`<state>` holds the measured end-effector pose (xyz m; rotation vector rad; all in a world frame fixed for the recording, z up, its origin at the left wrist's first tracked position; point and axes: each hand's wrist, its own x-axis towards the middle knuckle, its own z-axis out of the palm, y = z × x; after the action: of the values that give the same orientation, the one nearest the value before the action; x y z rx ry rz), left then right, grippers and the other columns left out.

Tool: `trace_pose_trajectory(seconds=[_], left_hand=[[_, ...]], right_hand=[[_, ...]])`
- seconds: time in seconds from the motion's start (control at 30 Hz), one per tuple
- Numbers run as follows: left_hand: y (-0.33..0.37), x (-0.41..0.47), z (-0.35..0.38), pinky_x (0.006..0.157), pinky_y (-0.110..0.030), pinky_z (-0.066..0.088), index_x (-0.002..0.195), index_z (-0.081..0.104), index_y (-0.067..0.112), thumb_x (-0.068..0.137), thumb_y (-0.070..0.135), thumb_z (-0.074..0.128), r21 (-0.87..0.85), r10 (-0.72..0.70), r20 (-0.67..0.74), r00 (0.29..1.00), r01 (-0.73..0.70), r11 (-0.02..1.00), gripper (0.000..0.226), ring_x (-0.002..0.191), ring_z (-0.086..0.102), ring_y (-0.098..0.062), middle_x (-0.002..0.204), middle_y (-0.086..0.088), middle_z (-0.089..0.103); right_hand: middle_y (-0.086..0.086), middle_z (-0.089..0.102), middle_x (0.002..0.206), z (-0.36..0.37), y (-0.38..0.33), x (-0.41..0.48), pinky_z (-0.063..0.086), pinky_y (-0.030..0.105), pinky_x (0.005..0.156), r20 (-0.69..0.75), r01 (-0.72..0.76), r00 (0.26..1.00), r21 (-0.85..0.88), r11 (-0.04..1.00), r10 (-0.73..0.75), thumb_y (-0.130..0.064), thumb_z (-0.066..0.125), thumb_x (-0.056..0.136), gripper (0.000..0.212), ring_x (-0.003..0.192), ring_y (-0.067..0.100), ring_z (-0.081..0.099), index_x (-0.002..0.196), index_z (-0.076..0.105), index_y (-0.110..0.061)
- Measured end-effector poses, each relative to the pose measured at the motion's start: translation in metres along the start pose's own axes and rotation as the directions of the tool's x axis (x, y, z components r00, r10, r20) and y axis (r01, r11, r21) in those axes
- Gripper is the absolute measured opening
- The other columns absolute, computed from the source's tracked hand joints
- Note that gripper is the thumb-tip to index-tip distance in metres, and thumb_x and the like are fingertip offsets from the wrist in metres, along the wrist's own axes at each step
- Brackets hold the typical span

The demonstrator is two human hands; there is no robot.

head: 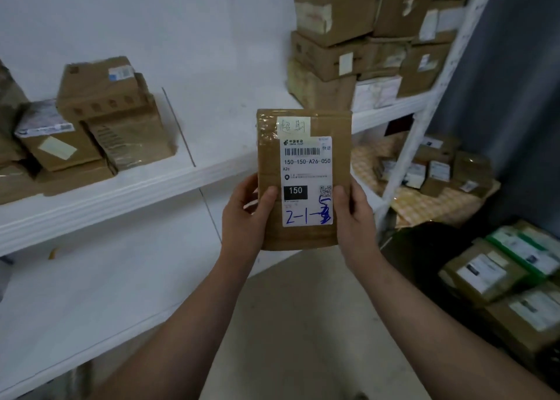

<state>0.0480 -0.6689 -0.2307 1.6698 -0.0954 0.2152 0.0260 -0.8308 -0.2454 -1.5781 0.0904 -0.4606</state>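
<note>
On the parcel (268, 157) you hold, the white shipping label (306, 172) reads "150-150-A26-050" under a barcode. It also shows "150" in white on a black box (295, 192) beside a QR code, and "2-1-" handwritten in blue before a scribble. The pale note (293, 126) above it carries two handwritten characters you cannot read clearly.

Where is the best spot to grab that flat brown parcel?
By its long side edges, low down, one hand from each side, as the left hand and right hand do. The parcel is flat and upright, so both faces can be pinched.
</note>
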Motion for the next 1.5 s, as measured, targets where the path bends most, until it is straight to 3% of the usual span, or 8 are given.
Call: trace_pose_trajectory(seconds=[0.1, 0.27, 0.47, 0.7, 0.8, 0.97, 1.27, 1.5], left_hand=[[-0.013, -0.015, 0.031, 0.086, -0.025, 0.055, 0.129, 0.055, 0.022, 0.092, 0.032, 0.06, 0.015, -0.057, 0.106, 0.993, 0.056, 0.998, 0.039, 0.105, 0.062, -0.005, 0.114, 0.01, 0.065], [-0.031, -0.044, 0.096, 0.087, -0.025, 0.054, 0.129, 0.056, 0.025, 0.094, 0.03, 0.058, 0.092, -0.121, 0.301, 0.946, 0.097, 0.991, 0.036, 0.1, 0.063, -0.003, 0.112, 0.01, 0.067], [-0.012, -0.118, 0.2, 0.057, -0.004, 0.045, 0.112, 0.056, 0.031, 0.096, 0.021, 0.055, 0.071, -0.152, 0.494, 0.856, 0.134, 0.988, 0.019, 0.071, 0.062, 0.015, 0.089, 0.02, 0.064], [0.004, -0.229, 0.326, 0.067, -0.008, 0.049, 0.113, 0.059, 0.036, 0.095, 0.027, 0.057, 0.036, -0.148, 0.644, 0.751, 0.163, 0.986, 0.02, 0.083, 0.065, 0.009, 0.096, 0.019, 0.067], [0.01, -0.28, 0.376, 0.077, -0.019, 0.052, 0.105, 0.061, 0.042, 0.094, 0.028, 0.058, 0.04, -0.146, 0.685, 0.714, 0.163, 0.986, 0.018, 0.09, 0.066, 0.0, 0.1, 0.015, 0.069], [0.022, -0.354, 0.44, 0.056, 0.001, 0.041, 0.116, 0.057, 0.031, 0.095, 0.029, 0.056, 0.097, -0.175, 0.759, 0.627, 0.156, 0.983, 0.021, 0.072, 0.059, 0.015, 0.092, 0.023, 0.06], [0.012, -0.405, 0.532, 0.083, -0.033, 0.054, 0.127, 0.056, 0.018, 0.09, 0.032, 0.064, 0.243, -0.272, 0.821, 0.502, 0.125, 0.962, 0.04, 0.095, 0.064, -0.01, 0.112, 0.002, 0.067], [0.004, -0.411, 0.629, 0.076, -0.028, 0.052, 0.131, 0.047, 0.025, 0.092, 0.031, 0.061, 0.263, -0.269, 0.902, 0.337, 0.065, 0.963, 0.041, 0.094, 0.061, -0.009, 0.112, 0.008, 0.058]], right_hand=[[-0.007, 0.071, 0.107, -0.037, 0.018, -0.014, 0.057, 0.03, 0.079, -0.063, -0.05, 0.997, -0.061, 0.997, 0.046, -0.031, 0.046, 0.101, 0.027, 0.099, 0.009, 0.068, 0.126, 0.055, -0.029], [-0.003, 0.069, 0.112, -0.115, 0.039, -0.044, 0.055, 0.019, 0.076, -0.179, -0.175, 0.972, -0.105, 0.979, 0.155, -0.029, 0.05, 0.099, 0.04, 0.095, 0.004, 0.068, 0.138, 0.049, -0.019], [-0.006, 0.066, 0.115, -0.235, 0.043, -0.102, 0.054, 0.023, 0.087, -0.387, -0.253, 0.899, -0.078, 0.964, 0.204, -0.028, 0.053, 0.097, 0.045, 0.105, 0.008, 0.065, 0.14, 0.047, -0.018], [-0.003, 0.064, 0.124, -0.389, 0.031, -0.184, 0.051, 0.018, 0.088, -0.559, -0.312, 0.802, -0.093, 0.946, 0.209, -0.029, 0.058, 0.095, 0.048, 0.108, 0.009, 0.063, 0.14, 0.047, -0.018], [-0.004, 0.066, 0.121, -0.45, 0.027, -0.223, 0.053, 0.033, 0.093, -0.615, -0.346, 0.756, -0.086, 0.934, 0.223, -0.035, 0.06, 0.093, 0.049, 0.107, 0.01, 0.064, 0.138, 0.049, -0.02], [-0.003, 0.066, 0.116, -0.53, 0.019, -0.285, 0.054, 0.043, 0.091, -0.684, -0.408, 0.66, 0.021, 0.913, 0.311, -0.037, 0.066, 0.089, 0.053, 0.104, 0.015, 0.065, 0.137, 0.048, -0.023], [-0.004, 0.063, 0.124, -0.603, 0.046, -0.332, 0.055, 0.039, 0.091, -0.706, -0.456, 0.542, 0.208, 0.865, 0.456, -0.024, 0.062, 0.093, 0.057, 0.106, 0.012, 0.065, 0.144, 0.037, -0.026], [-0.002, 0.063, 0.116, -0.671, 0.066, -0.31, 0.053, 0.04, 0.093, -0.835, -0.541, 0.351, 0.189, 0.82, 0.424, -0.025, 0.062, 0.093, 0.049, 0.1, 0.012, 0.062, 0.137, 0.043, -0.019]])
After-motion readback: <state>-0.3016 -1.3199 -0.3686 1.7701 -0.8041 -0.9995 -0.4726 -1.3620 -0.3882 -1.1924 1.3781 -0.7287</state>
